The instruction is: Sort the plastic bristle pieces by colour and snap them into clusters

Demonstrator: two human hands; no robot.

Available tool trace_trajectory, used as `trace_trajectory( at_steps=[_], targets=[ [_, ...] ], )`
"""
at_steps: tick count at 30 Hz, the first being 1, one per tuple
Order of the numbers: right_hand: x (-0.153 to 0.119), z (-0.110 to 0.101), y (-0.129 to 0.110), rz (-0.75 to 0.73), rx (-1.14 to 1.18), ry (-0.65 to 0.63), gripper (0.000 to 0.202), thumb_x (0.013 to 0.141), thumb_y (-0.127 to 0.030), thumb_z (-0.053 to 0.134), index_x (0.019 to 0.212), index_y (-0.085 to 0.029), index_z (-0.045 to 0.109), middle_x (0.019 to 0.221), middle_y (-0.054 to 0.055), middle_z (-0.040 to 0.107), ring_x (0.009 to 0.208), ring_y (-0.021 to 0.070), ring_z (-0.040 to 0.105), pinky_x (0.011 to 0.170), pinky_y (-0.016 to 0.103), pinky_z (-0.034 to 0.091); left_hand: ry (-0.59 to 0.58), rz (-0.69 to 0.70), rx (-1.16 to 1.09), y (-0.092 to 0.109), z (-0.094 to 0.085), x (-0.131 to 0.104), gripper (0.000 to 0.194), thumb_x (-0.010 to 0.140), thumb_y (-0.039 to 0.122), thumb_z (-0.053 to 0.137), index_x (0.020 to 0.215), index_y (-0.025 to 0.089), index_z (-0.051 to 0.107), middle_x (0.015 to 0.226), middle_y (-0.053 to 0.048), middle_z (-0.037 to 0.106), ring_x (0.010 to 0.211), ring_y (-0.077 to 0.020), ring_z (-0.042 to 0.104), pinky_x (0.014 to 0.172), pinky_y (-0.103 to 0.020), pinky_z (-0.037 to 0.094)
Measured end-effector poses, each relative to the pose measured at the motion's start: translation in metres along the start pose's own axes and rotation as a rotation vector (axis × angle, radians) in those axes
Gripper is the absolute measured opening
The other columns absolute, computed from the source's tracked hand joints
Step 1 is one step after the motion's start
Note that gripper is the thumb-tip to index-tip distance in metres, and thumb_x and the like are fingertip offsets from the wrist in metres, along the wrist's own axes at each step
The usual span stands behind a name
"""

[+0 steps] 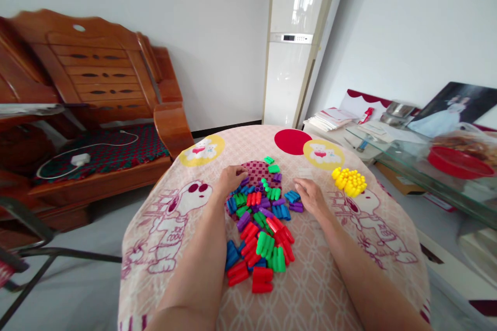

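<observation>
Red, green, blue and purple plastic pieces, made of short tubes joined side by side, lie in a loose heap in the middle of the table. My left hand (232, 178) is at the heap's far left edge, fingers curled together beside a purple piece (244, 182); what they hold, if anything, is hidden. On the other side, my right hand (310, 197) rests low with loosely bent fingers apart, close to a blue piece (292, 196) and a purple piece (296, 208). Red pieces (263, 280) and green pieces (265, 244) lie nearest me.
A cluster of yellow pieces (349, 182) sits right of my right hand on the patterned tablecloth (186, 289). A wooden bench (101, 72) stands left, a tall white cabinet unit (289, 72) behind. A glass shelf (423, 158) with a red basin (460, 163) is right.
</observation>
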State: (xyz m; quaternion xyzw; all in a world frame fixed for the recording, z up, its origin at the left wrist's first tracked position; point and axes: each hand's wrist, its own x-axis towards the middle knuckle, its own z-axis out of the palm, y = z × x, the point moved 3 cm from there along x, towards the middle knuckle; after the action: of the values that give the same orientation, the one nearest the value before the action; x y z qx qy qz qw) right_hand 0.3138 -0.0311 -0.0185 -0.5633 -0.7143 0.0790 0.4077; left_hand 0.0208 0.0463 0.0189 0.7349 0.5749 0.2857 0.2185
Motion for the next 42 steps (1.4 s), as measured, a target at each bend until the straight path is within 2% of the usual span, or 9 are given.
trace_trajectory(
  at_steps=[8,15,21,27,31,35,37,40,42],
  targets=[
    [0.001,-0.002,-0.003,0.091,0.025,0.015,0.037,0.091,-0.036,0.046,0.107,-0.018,0.073,0.11,0.013,0.074,0.104,0.0263,0.068,0.096,0.043,0.052,0.041,-0.037,-0.007,0.001,0.004,-0.001,0.027,0.081,0.025,0.054,0.09,0.019,0.078,0.087,-0.004,0.077,0.082,-0.0205,0.067,0.077,-0.028,0.048],
    [0.06,0.023,-0.024,-0.076,-0.01,-0.086,0.033,0.085,-0.023,0.057,0.116,-0.018,0.069,0.117,0.011,0.071,0.109,0.0242,0.065,0.099,0.039,0.049,0.056,-0.06,-0.044,-0.002,0.007,0.003,0.03,0.084,0.022,0.05,0.094,0.02,0.078,0.093,-0.004,0.077,0.087,-0.0208,0.068,0.082,-0.029,0.049],
    [0.086,0.054,-0.038,-0.111,-0.144,-0.229,0.021,0.078,-0.015,0.066,0.097,-0.02,0.073,0.104,0.009,0.074,0.099,0.0243,0.067,0.091,0.035,0.049,0.051,-0.064,-0.109,-0.004,0.008,0.004,0.028,0.083,0.025,0.052,0.094,0.019,0.077,0.085,-0.003,0.077,0.078,-0.0191,0.067,0.074,-0.028,0.05],
    [0.079,0.017,0.002,0.01,-0.163,-0.008,0.021,0.084,-0.023,0.05,0.084,-0.021,0.071,0.078,0.006,0.073,0.074,0.0209,0.066,0.071,0.029,0.049,0.015,-0.013,-0.219,-0.006,0.011,0.008,0.028,0.077,0.027,0.057,0.095,0.02,0.077,0.085,-0.003,0.076,0.078,-0.0196,0.068,0.075,-0.03,0.053],
    [0.069,-0.013,0.04,0.104,-0.092,0.185,0.025,0.079,-0.031,0.049,0.084,-0.02,0.072,0.079,0.007,0.074,0.075,0.0229,0.067,0.072,0.032,0.051,-0.018,-0.066,-0.4,-0.011,0.019,0.012,0.029,0.075,0.028,0.059,0.096,0.018,0.076,0.083,-0.004,0.076,0.075,-0.0194,0.068,0.068,-0.029,0.056],
    [0.062,-0.021,0.057,0.214,-0.13,0.177,0.022,0.074,-0.029,0.052,0.079,-0.021,0.072,0.078,0.008,0.075,0.077,0.025,0.067,0.075,0.035,0.052,0.003,-0.104,-0.534,-0.006,0.016,0.014,0.029,0.071,0.028,0.062,0.095,0.016,0.074,0.082,-0.005,0.075,0.072,-0.0187,0.068,0.063,-0.029,0.056],
    [0.062,-0.022,0.049,0.235,-0.147,0.197,0.025,0.072,-0.026,0.053,0.085,-0.021,0.073,0.083,0.009,0.075,0.08,0.0255,0.067,0.078,0.038,0.053,0.043,-0.08,-0.526,0.002,0.01,0.013,0.029,0.069,0.029,0.064,0.093,0.015,0.074,0.078,-0.005,0.073,0.069,-0.0176,0.067,0.062,-0.028,0.055],
    [0.063,-0.018,0.014,0.156,-0.09,0.238,0.033,0.076,-0.022,0.052,0.101,-0.018,0.073,0.098,0.011,0.075,0.084,0.0239,0.067,0.082,0.037,0.053,0.087,-0.058,-0.545,0.013,0.005,0.011,0.028,0.068,0.031,0.066,0.09,0.014,0.073,0.075,-0.005,0.072,0.066,-0.0166,0.065,0.061,-0.027,0.054],
    [0.062,-0.008,-0.017,0.05,0.009,0.129,0.03,0.081,-0.022,0.051,0.101,-0.019,0.074,0.098,0.01,0.075,0.084,0.0216,0.068,0.08,0.033,0.053,0.082,-0.063,-0.593,0.017,0.005,0.01,0.03,0.068,0.034,0.066,0.091,0.014,0.071,0.073,-0.005,0.071,0.065,-0.0165,0.065,0.061,-0.027,0.054]
  ],
)
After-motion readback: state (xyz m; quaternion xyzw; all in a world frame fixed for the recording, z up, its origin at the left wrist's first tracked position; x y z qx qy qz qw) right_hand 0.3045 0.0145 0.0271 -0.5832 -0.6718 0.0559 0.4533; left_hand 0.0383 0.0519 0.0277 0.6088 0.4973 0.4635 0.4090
